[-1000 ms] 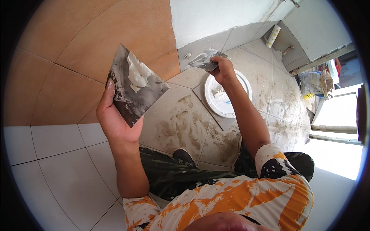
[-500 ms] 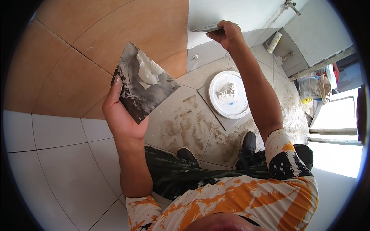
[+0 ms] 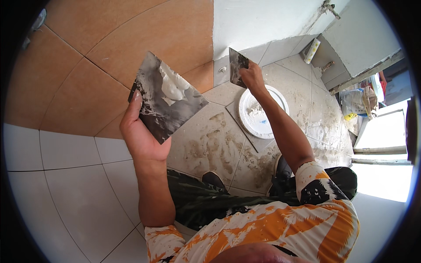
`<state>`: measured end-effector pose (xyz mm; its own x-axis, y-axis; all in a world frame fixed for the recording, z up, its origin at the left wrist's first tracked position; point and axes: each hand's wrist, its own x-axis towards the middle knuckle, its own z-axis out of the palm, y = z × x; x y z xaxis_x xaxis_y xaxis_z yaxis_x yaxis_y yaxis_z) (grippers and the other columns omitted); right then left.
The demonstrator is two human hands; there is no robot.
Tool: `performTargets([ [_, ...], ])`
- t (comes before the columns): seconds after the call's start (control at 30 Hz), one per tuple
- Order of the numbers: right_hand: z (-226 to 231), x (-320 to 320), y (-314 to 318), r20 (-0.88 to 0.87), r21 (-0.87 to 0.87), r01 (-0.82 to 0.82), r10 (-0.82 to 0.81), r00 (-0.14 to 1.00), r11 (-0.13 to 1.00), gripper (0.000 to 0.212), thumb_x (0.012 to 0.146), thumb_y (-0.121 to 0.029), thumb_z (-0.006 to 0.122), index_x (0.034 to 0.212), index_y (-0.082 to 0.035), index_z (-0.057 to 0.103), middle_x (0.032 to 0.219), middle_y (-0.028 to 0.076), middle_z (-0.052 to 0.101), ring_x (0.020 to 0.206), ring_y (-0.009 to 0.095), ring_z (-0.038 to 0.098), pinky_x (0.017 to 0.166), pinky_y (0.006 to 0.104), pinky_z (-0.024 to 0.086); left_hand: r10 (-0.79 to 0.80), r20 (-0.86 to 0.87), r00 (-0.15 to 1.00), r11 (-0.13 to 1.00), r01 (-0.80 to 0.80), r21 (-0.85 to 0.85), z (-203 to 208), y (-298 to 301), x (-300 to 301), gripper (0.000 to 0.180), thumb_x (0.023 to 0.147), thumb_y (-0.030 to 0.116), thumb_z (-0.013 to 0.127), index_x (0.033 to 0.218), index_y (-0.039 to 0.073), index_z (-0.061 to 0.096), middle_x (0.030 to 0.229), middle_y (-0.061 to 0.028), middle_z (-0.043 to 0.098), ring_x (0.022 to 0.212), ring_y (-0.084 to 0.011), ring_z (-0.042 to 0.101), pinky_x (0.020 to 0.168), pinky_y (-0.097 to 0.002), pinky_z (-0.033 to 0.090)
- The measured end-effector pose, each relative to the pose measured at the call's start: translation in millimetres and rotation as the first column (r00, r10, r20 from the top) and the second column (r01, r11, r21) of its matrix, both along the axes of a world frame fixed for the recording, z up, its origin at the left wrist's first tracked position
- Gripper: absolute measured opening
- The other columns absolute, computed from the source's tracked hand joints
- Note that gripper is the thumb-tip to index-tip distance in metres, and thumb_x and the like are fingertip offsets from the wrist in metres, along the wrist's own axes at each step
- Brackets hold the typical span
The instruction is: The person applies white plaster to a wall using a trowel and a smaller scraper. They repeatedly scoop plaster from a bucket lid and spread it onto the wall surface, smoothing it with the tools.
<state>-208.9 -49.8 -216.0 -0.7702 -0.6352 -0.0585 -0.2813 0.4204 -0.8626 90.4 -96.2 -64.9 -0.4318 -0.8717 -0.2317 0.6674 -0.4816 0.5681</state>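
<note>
My left hand (image 3: 142, 129) grips a broad, square-edged metal plastering trowel (image 3: 151, 109) by its near corner, with its flat face turned up. A thick lump of white putty (image 3: 173, 87) lies on that face, and grey smears cover the rest. Farther off to the right, my right hand (image 3: 253, 76) is closed on a smaller flat metal putty blade (image 3: 237, 65), smeared with grey and held away from the wall. Its handle is hidden by my fingers. The white plastered wall (image 3: 250, 22) rises beyond it.
A round white lid (image 3: 263, 129) with a mound of putty lies on the dirty tiled floor (image 3: 210, 136), beside a thin dark strip (image 3: 242, 129). Orange tiles (image 3: 171, 26) cover the left wall. Pipe stubs (image 3: 222, 69) stick out of the wall. Bags (image 3: 355, 101) stand at the right.
My right hand has come back from the white wall, lower and slightly left, and its blade has turned so that its face shows. My left hand has barely shifted.
</note>
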Motion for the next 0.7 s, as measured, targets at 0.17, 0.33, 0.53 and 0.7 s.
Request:
performTargets([
  [0.17,-17.4,-9.3,-5.3,-0.07,-0.009,0.006,-0.007,0.998,1.0,0.035,0.082,-0.017,0.052,0.112,-0.005,0.066,0.095,0.023,0.07,0.092,0.038,0.068,0.081,0.0444,0.05,-0.014,-0.011,1.0,1.0,0.014,-0.001,1.5,1.7,-3.9,0.031,0.099,0.017,0.05,0.123,-0.001,0.056,0.123,-0.0097,0.062,0.112,-0.0238,0.059,0.098,-0.0397,0.046],
  [0.33,-16.1,-3.9,-5.5,-0.147,0.016,0.014,-0.012,0.989,1.0,0.037,0.082,-0.016,0.051,0.114,-0.006,0.066,0.099,0.026,0.068,0.098,0.042,0.065,0.084,0.0458,0.049,-0.01,-0.025,1.0,1.0,0.011,0.011,0.9,1.4,-3.8,0.032,0.099,0.018,0.05,0.124,-0.002,0.056,0.124,-0.0101,0.062,0.112,-0.0246,0.059,0.099,-0.0401,0.045],
  [0.53,-3.9,4.9,-3.1,-0.165,-0.006,0.004,-0.004,0.986,1.0,0.035,0.084,-0.015,0.051,0.115,-0.006,0.065,0.098,0.026,0.067,0.097,0.044,0.064,0.083,0.0475,0.049,-0.024,-0.023,0.999,1.0,0.024,0.015,0.6,1.3,-3.9,0.033,0.099,0.018,0.051,0.124,-0.002,0.056,0.124,-0.0103,0.062,0.112,-0.0248,0.059,0.099,-0.0404,0.045],
  [0.7,-5.6,15.0,-4.0,-0.294,-0.015,-0.006,0.002,0.956,1.0,0.034,0.084,-0.01,0.048,0.114,-0.004,0.065,0.096,0.026,0.067,0.095,0.045,0.063,0.083,0.0501,0.049,-0.014,-0.007,1.0,1.0,0.014,0.015,-1.4,-0.3,-3.9,0.032,0.098,0.018,0.051,0.124,-0.001,0.057,0.124,-0.0101,0.062,0.112,-0.0249,0.059,0.098,-0.0408,0.045],
])
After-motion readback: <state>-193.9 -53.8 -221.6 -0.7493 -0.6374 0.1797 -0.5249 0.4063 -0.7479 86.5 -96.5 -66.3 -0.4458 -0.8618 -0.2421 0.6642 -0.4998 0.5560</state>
